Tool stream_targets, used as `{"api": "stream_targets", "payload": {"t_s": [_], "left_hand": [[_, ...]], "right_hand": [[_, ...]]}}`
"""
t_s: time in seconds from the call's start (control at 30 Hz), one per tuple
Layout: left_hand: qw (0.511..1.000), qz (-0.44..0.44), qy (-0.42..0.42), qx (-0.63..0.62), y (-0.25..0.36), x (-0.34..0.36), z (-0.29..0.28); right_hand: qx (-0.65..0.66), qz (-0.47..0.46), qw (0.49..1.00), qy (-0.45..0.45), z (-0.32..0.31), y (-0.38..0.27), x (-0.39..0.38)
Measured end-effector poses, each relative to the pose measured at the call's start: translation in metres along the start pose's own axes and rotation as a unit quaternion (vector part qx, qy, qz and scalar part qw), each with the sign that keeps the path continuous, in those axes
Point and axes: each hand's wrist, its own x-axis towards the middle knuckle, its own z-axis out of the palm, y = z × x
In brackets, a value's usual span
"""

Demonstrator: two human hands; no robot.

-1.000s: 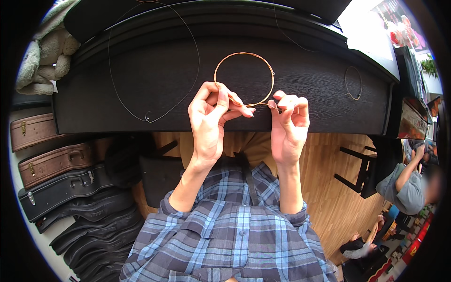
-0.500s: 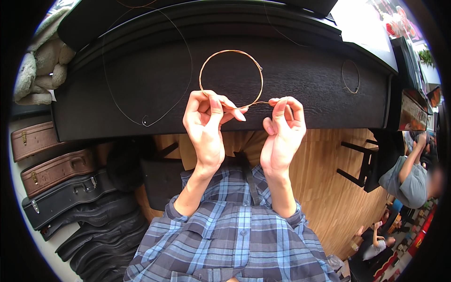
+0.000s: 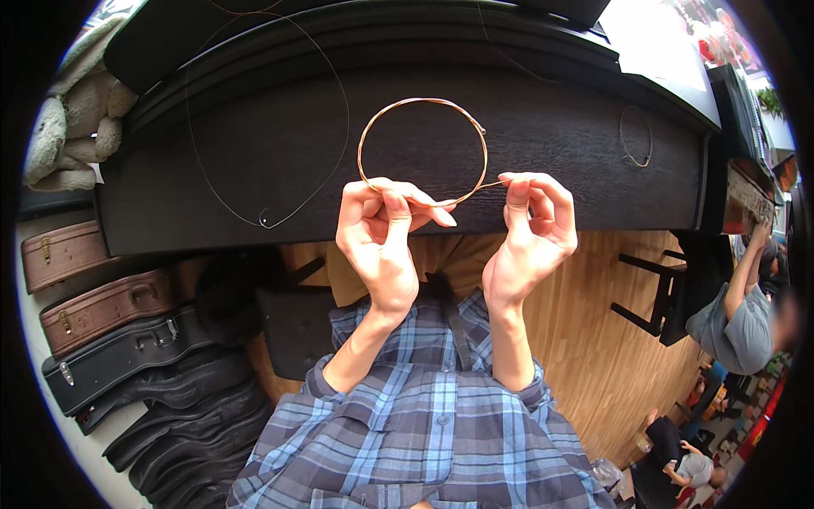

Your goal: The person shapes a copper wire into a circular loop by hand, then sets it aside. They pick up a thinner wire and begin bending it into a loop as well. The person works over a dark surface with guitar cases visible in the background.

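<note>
Coil (image 3: 421, 100) between two wire loops (image 3: 264, 224)

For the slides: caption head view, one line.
Left hand holds coiled copper-coloured instrument string; right hand pinches its projecting strand over black wood-grained surface.

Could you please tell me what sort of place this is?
Probably a music shop or school: a brown case and a black case at the left look like instrument cases, and the coiled copper-coloured wire resembles an instrument string.
</note>
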Motion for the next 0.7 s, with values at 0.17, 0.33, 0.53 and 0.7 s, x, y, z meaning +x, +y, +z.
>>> {"api": "stream_targets", "payload": {"t_s": [0.17,0.33,0.53,0.7], "left_hand": [[0.997,-0.064,0.009,-0.038,0.001,0.002,0.001],[0.991,-0.108,0.011,-0.077,0.001,0.000,0.001],[0.990,-0.113,0.002,-0.082,0.002,0.006,-0.006],[0.987,-0.127,0.016,-0.096,0.001,0.007,-0.004]], "right_hand": [[0.150,0.149,0.977,-0.038,-0.005,-0.010,-0.002],[0.208,0.190,0.959,-0.034,-0.005,-0.011,-0.004],[0.191,0.149,0.970,-0.028,-0.002,-0.004,-0.004],[0.192,0.137,0.971,-0.026,0.000,0.002,-0.003]]}}
